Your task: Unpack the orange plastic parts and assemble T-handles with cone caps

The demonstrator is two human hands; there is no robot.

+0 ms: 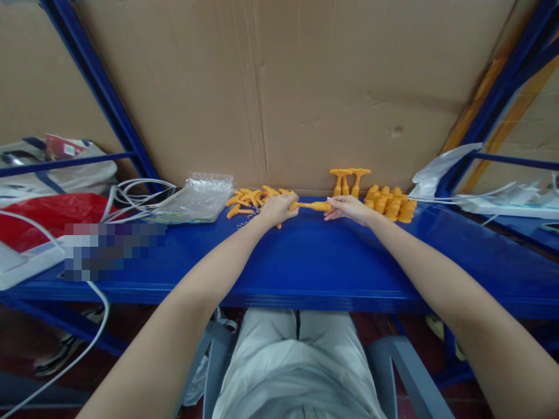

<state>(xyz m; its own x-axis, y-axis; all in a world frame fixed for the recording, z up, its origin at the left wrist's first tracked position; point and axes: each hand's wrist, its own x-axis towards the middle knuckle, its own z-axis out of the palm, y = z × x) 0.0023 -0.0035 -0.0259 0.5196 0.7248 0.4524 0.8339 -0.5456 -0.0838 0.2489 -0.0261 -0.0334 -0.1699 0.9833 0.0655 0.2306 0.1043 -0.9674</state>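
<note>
Between my two hands a yellow plastic piece with a ribbed stem lies level above the blue table. My left hand is closed around its left end, which the fingers mostly hide. The thicker, bottle-shaped base at its right end is pinched by my right hand. Just behind and left of my left hand is a loose pile of curved yellow plastic parts, with small metallic bits beside it, too small to make out. Several T-topped yellow pieces stand upright behind my right hand.
Bottle-shaped yellow bases stand grouped right of my right hand. Clear plastic bags lie left of the pile, near white cables and a red bag. A cardboard wall closes off the back of the blue table.
</note>
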